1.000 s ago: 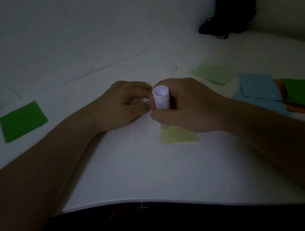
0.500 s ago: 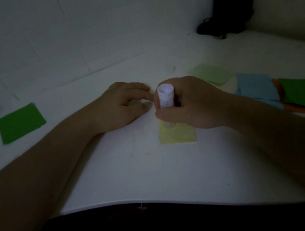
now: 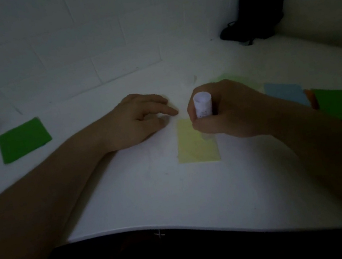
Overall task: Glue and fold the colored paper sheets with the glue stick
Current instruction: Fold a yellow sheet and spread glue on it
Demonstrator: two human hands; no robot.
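Glue stick point(image 3: 203, 107) stood clamped in my right hand point(image 3: 228, 111) over the yellow sheet point(image 3: 195, 147); my left hand point(image 3: 139, 120), loosely curled, held nothing, so dragging could shift the paper.

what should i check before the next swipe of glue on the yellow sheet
1. Glue stick gripped in right hand: ok.
2. Glue tip touching the yellow sheet: cannot tell, the fingers hide it.
3. Left hand pinning the sheet: not ok, it rests on the table beside the sheet's far corner.
4. Sheet lying flat: ok.
5. Spare sheets out of the way, green sheet far left, blue sheet at right: ok.
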